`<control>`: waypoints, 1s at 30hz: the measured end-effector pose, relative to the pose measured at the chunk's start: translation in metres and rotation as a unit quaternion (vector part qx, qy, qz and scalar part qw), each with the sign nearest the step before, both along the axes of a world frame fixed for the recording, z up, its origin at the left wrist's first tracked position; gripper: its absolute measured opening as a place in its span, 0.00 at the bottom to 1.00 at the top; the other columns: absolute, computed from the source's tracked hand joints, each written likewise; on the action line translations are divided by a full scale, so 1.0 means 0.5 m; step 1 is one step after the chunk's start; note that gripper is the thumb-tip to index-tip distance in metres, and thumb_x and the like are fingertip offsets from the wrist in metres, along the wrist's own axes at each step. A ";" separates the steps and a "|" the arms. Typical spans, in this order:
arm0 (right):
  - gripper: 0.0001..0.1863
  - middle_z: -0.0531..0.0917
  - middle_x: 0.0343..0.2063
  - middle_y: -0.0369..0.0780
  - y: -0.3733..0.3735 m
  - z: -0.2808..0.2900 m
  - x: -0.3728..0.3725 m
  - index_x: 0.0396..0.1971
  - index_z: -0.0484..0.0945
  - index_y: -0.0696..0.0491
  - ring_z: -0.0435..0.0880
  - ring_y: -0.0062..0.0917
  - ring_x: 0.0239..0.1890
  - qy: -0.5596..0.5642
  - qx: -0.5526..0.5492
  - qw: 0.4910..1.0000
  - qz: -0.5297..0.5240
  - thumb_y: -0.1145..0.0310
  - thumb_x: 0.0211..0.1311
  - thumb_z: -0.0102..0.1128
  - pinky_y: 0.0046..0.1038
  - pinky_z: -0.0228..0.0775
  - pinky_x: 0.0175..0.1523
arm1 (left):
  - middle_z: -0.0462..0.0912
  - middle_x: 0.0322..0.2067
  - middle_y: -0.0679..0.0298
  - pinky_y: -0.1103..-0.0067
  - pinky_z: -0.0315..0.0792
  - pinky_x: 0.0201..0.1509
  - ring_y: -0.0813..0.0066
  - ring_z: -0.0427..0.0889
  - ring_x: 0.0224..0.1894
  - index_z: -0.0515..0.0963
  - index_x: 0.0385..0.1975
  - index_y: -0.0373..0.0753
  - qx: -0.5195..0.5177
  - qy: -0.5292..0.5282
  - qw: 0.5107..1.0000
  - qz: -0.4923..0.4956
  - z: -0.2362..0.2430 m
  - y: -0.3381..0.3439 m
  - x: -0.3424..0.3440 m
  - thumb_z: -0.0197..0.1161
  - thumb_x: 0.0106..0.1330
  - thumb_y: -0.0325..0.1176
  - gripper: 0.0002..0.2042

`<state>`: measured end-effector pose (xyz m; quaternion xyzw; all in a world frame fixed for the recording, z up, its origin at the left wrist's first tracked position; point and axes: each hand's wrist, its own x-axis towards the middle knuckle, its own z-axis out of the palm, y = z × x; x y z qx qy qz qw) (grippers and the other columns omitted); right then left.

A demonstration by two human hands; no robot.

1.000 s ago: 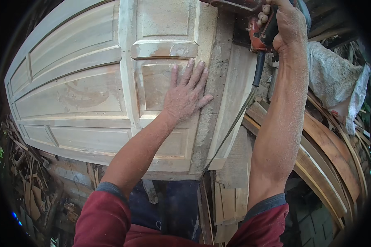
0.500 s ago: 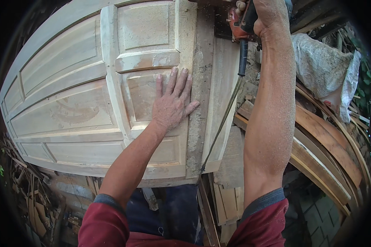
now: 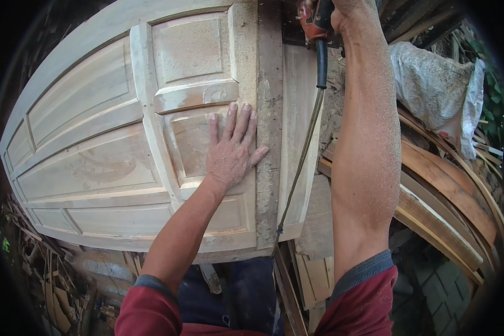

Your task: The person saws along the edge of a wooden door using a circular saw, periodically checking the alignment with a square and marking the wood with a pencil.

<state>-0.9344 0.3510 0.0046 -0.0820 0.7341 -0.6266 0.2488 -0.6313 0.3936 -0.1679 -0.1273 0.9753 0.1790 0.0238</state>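
Note:
A pale, unpainted wooden panel door lies flat, dusted with wood shavings. My left hand rests on one of its right-hand panels, fingers spread and flat. At the top edge of the view, my right hand grips an orange-and-black power tool, partly cut off by the frame. Its cord runs down from a dark sleeve toward the door's lower corner. Along the door's right side lie a dusty grey board and a pale plank. Sawdust coats my right forearm.
A dirty white sack sits at upper right above stacked curved wood strips. Offcuts pile at lower left, more boards stand below the plank, and paving blocks show at lower right.
The power tool in my right hand has moved farther up, away from me, along the door's right side. My left hand keeps its place on the panel; the view has shifted slightly.

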 end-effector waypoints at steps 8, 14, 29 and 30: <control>0.15 0.75 0.10 0.36 -0.031 -0.004 -0.057 0.16 0.75 0.50 0.72 0.23 0.09 0.056 0.014 0.998 -0.006 0.61 0.58 0.63 0.29 0.68 0.15 | 0.51 0.76 0.55 0.49 0.29 0.78 0.53 0.42 0.79 0.60 0.72 0.36 -0.001 0.008 1.000 -0.015 0.003 0.001 -0.003 0.51 0.69 0.61 0.40; 0.18 0.76 0.11 0.38 -0.077 -0.010 -0.102 0.15 0.76 0.53 0.76 0.26 0.10 0.121 0.047 0.991 0.005 0.58 0.58 0.63 0.31 0.68 0.16 | 0.51 0.76 0.55 0.50 0.30 0.79 0.53 0.42 0.79 0.61 0.71 0.34 -0.001 0.015 1.000 -0.010 0.005 0.006 -0.004 0.54 0.68 0.61 0.41; 0.16 0.75 0.20 0.30 0.330 0.064 0.111 0.43 0.78 0.57 0.75 0.11 0.22 0.145 0.099 0.980 -0.091 0.58 0.69 0.63 0.16 0.67 0.27 | 0.55 0.75 0.57 0.53 0.34 0.80 0.56 0.46 0.79 0.61 0.71 0.35 0.008 0.033 0.999 0.015 0.023 0.005 0.001 0.58 0.66 0.57 0.40; 0.15 0.76 0.21 0.31 0.386 0.087 0.140 0.43 0.78 0.57 0.75 0.12 0.22 0.123 0.142 0.978 -0.090 0.60 0.69 0.62 0.17 0.67 0.27 | 0.55 0.75 0.57 0.53 0.34 0.80 0.56 0.46 0.79 0.61 0.71 0.35 0.013 0.036 0.999 0.016 0.025 0.005 0.000 0.58 0.66 0.57 0.40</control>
